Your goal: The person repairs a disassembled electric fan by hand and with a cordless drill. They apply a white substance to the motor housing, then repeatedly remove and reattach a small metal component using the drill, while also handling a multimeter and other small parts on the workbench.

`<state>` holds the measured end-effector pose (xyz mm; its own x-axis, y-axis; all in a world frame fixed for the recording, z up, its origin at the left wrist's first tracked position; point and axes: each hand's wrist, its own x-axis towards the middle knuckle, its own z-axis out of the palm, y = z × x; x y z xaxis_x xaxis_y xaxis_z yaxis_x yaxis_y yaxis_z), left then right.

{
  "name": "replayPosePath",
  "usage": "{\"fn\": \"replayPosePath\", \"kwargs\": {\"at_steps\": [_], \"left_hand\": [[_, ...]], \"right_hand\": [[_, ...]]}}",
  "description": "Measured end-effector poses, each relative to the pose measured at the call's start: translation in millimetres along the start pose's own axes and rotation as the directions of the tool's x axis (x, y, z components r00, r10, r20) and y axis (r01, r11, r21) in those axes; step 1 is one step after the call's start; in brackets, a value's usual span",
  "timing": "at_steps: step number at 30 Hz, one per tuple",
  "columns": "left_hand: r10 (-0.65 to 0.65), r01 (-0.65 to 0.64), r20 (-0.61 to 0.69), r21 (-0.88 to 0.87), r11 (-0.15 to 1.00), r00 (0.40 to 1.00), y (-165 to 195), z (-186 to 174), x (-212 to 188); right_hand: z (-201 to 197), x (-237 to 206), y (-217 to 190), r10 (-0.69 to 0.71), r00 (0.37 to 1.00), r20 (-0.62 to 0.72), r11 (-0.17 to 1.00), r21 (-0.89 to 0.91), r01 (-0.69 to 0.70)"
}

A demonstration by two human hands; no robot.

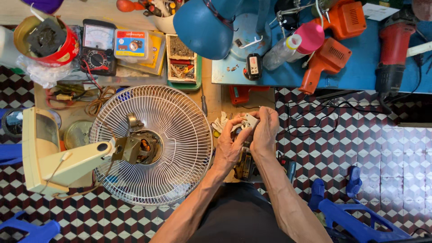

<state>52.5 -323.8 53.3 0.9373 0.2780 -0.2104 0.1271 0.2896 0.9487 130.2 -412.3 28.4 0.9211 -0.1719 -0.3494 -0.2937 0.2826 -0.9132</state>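
Holding: both hands met over a small white switch part (pixel 249 121), just right of the fan guard (pixel 150 145).
Left hand: the left hand (pixel 228 146) curled, its fingers (pixel 235 130) pinching the part's lower-left edge.
Right hand: the right hand (pixel 265 132) closed over the part from 3 o'clock, fingers (pixel 259 116) folded across its top.
Direction: the part lay at 1 o'clock from the left hand, at 10 o'clock from the right.
Long axis: seemingly 8 to 2 o'clock; partly hidden.
Nearer hand: both touched it; the right covered more.
Below: a dark motor piece (pixel 245 167) sat at 6 o'clock, under the wrists.
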Motion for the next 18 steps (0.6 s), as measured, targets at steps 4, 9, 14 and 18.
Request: {"fn": "replayPosePath", "kwargs": {"at_steps": [4, 9, 14, 18], "left_hand": [[0.058, -0.031, -0.081, 0.302, 0.953, 0.995, 8, -15, -3], [0.419, -0.287, -0.122, 0.557, 0.779, 0.900, 8, -21, -8], [0.266, -0.125, -0.240, 0.478, 0.870, 0.934, 6, -30, 0], [0.252, -0.129, -0.220, 0.455, 0.881, 0.942, 7, -34, 4]], "right_hand": [[13, 7, 11, -0.115, 0.993, 0.017, 0.982, -0.151, 0.116], [36, 15, 22, -0.126, 0.990, -0.065, 0.972, -0.208, 0.110], [45, 5, 26, -0.081, 0.986, 0.144, 0.961, -0.251, 0.116], [48, 1, 16, -0.143, 0.953, 0.266, 0.924, -0.308, 0.225]]}}
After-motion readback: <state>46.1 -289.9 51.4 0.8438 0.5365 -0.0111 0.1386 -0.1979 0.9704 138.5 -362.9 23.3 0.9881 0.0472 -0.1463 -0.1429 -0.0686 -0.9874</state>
